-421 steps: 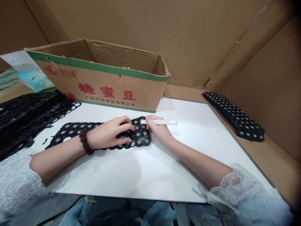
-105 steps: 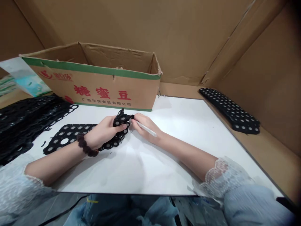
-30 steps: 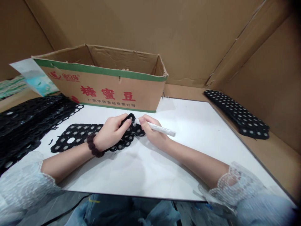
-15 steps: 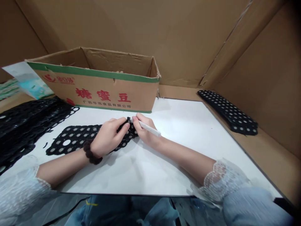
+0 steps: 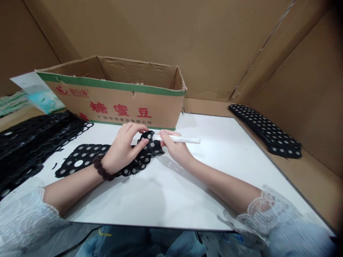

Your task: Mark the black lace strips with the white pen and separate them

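Note:
A black sheet with rows of round pale spots (image 5: 84, 156) lies on the white board, its right end raised and folded over. My left hand (image 5: 124, 144) rests across this sheet, its thumb and fingers closed around the raised end. In my right hand (image 5: 173, 144) is a slim white pen-like stick (image 5: 187, 139), pinched between thumb and fingers. Its left tip touches or nearly touches the raised end of the sheet; its right end points away to the right. A brown band circles my left wrist.
Behind my hands stands an open cardboard box (image 5: 120, 103) with a green rim and red lettering. More black spotted sheets (image 5: 34, 142) are heaped at the left. A stack of spotted strips (image 5: 268, 132) lies at the right, beside the white board (image 5: 214, 171). Cardboard walls (image 5: 209, 46) surround the board.
The white stick has swung from slanting down to nearly level. My left fingers have spread wider, and more of the sheet's raised end shows. The view has shifted slightly.

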{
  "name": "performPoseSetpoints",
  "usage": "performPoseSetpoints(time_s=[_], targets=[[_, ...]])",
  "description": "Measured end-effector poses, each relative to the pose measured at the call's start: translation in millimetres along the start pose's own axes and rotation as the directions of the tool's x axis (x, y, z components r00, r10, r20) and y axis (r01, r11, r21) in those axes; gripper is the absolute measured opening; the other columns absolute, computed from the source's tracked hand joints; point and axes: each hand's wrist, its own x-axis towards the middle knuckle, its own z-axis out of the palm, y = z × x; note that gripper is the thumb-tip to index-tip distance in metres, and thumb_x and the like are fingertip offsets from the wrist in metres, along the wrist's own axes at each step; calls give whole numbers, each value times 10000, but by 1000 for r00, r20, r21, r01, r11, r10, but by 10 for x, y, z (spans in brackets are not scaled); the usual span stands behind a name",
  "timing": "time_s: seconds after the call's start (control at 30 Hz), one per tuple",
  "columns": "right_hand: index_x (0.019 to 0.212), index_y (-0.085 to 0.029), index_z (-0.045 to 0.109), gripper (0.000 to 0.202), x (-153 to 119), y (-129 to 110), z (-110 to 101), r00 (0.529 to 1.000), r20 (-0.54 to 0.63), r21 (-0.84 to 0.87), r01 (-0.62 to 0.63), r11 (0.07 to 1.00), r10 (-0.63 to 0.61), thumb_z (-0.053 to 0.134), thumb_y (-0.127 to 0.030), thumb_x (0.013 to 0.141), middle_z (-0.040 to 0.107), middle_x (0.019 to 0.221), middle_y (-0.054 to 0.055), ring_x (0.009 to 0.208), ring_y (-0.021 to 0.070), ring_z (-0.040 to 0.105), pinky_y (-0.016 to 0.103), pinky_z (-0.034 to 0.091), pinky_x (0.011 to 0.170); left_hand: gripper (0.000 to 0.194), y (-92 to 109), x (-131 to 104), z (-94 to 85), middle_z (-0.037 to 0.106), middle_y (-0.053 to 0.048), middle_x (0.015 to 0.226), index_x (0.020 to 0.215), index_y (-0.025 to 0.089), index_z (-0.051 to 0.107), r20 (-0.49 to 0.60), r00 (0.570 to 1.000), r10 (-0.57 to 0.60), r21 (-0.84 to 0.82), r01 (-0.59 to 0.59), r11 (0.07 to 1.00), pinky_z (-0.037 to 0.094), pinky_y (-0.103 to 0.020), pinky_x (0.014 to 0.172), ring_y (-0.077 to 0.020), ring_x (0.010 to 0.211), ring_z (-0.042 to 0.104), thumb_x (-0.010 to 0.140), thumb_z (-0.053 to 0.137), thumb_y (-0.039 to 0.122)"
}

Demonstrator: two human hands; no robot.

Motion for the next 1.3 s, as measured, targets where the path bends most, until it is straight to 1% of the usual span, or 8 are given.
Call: performPoseSetpoints(time_s=[0.17,0.37,0.6,0.8,0.93,1.1,1.2,1.3], targets=[[539,-167,410,407,-10,12,1,1000,30,21,-6,1000,5,363,-405,865,379,529,-32,513,82,360,222,277,506,231,32,-27,-10,596,-31,945,1038,196,536,-47,998,44,124,-38,992,339,-331,870,-188,927,499,832,473,280],[569,-169,420,425,-13,63,10,998,66,54,-21,998,18,339,-470,858,398,568,-25,530,86,374,224,290,509,172,63,-57,25,634,-29,901,935,202,584,-192,980,53,248,-3,969,306,-364,861,-212,929,511,803,519,289],[609,-175,415,369,-66,-14,9,995,102,-29,25,999,-22,340,-421,873,428,593,-27,569,89,423,214,334,541,155,108,-52,-17,653,7,883,893,220,614,-95,995,-42,132,54,990,316,-333,855,-160,859,559,810,501,288],[608,-176,414,359,-98,-40,18,989,138,-90,59,994,-46,342,-404,877,436,590,-27,580,95,433,217,346,547,240,95,-71,-14,660,4,901,1029,239,581,-33,998,-56,107,59,992,327,-330,867,-155,845,574,816,482,288],[614,-179,428,367,-89,17,53,997,71,36,-38,999,35,348,-435,864,443,568,-23,559,103,464,229,395,550,189,121,-73,-11,655,3,895,944,236,608,-26,999,-42,154,45,987,332,-329,858,-162,840,564,826,468,280],[645,-184,451,359,-70,57,65,995,32,180,-103,978,99,366,-470,844,454,576,-19,537,106,473,242,428,532,264,93,-60,1,581,-33,1071,1079,209,512,53,996,-71,36,69,997,334,-347,899,-195,1012,492,844,433,300],[635,-186,425,353,-78,25,39,999,28,75,-43,996,41,347,-447,858,442,578,-22,554,102,459,234,398,541,306,59,-43,8,536,-56,1109,1100,190,466,137,987,-85,-58,94,994,337,-347,911,-207,1051,454,840,433,349],[607,-187,376,347,-101,-10,22,1000,18,-115,16,993,-14,338,-410,870,402,572,-29,558,99,412,229,334,528,215,54,-17,-4,563,-23,927,960,186,469,227,966,-127,-127,159,979,391,-288,781,-165,854,515,858,397,361]])
